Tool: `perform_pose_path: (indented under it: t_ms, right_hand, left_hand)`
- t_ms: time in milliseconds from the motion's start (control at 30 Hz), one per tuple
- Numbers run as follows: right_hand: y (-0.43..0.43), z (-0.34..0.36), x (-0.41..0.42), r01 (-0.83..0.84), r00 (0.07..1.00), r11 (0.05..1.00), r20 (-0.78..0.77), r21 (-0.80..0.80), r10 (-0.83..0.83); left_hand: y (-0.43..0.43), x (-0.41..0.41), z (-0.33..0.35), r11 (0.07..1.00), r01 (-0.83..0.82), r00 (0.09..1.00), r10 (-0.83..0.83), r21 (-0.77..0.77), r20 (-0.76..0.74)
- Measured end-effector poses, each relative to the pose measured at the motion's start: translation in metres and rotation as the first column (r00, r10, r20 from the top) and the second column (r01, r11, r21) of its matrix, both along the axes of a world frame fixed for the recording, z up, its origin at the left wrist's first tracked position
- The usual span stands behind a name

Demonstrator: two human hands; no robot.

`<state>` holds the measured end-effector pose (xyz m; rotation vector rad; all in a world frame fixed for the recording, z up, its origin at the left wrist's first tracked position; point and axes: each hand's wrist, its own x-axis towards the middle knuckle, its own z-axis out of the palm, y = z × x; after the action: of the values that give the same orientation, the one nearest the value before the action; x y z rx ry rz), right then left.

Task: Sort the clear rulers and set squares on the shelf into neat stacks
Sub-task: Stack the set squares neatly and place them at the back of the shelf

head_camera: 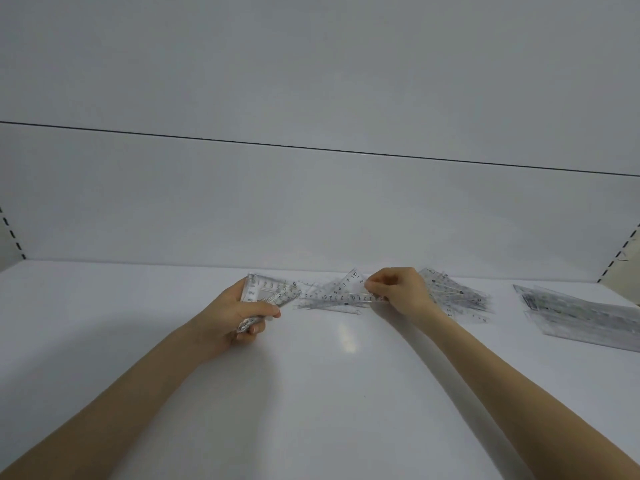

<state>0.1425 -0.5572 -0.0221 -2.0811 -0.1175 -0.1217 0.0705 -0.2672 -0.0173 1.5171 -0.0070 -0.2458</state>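
Two hands work at mid-frame on the white shelf: the left hand grips a bundle of set squares, while the right hand pinches one clear set square, partly hiding a loose pile; stacked rulers lie at the right edge.

The white shelf carries three groups of clear plastic items near its back edge. A loose scatter of set squares lies at centre. A fanned pile of set squares lies near it, to the right. A stack of rulers, apparently neatly squared, lies well apart at far right.
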Motion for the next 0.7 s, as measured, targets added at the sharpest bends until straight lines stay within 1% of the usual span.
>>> perform_pose_path:
  t_ms: [133, 200, 300, 367, 433, 533, 633, 700]
  right_hand:
    - [-0.001, 0.016, -0.009, -0.094, 0.995, 0.984, 0.002, 0.152, 0.095]
    - [0.004, 0.026, -0.017, -0.161, 0.987, 0.972, 0.023, 0.173, 0.159]
    - [0.021, 0.037, -0.033, -0.311, 0.95, 0.933, 0.046, 0.181, 0.308]
    - [0.038, 0.042, -0.043, -0.386, 0.922, 0.91, 0.078, 0.15, 0.378]
    - [0.054, 0.043, -0.051, -0.409, 0.908, 0.91, 0.13, 0.074, 0.398]
    - [0.068, 0.041, -0.057, -0.365, 0.906, 0.93, 0.214, -0.046, 0.366]
    - [0.072, 0.036, -0.059, -0.308, 0.905, 0.94, 0.259, -0.146, 0.337]
    - [0.074, 0.031, -0.057, -0.272, 0.905, 0.946, 0.286, -0.177, 0.314]
  left_hand:
    - [-0.005, -0.002, 0.001, 1.0, -0.019, 1.0, 0.019, -0.014, 0.001]
    - [-0.011, -0.001, 0.002, 0.999, -0.039, 0.999, 0.039, -0.017, -0.009]
    - [-0.022, 0.0, 0.005, 0.998, -0.053, 0.997, 0.051, -0.04, -0.066]
    - [-0.03, -0.001, 0.008, 0.998, -0.012, 0.994, 0.005, -0.061, -0.113]
    - [-0.037, -0.003, 0.01, 0.993, 0.052, 0.989, -0.065, -0.103, -0.135]
    - [-0.044, -0.008, 0.013, 0.982, 0.108, 0.984, -0.128, -0.154, -0.124]
    - [-0.043, -0.01, 0.011, 0.986, 0.102, 0.987, -0.116, -0.129, -0.109]
    - [-0.039, -0.011, 0.009, 0.99, 0.088, 0.991, -0.098, -0.112, -0.09]
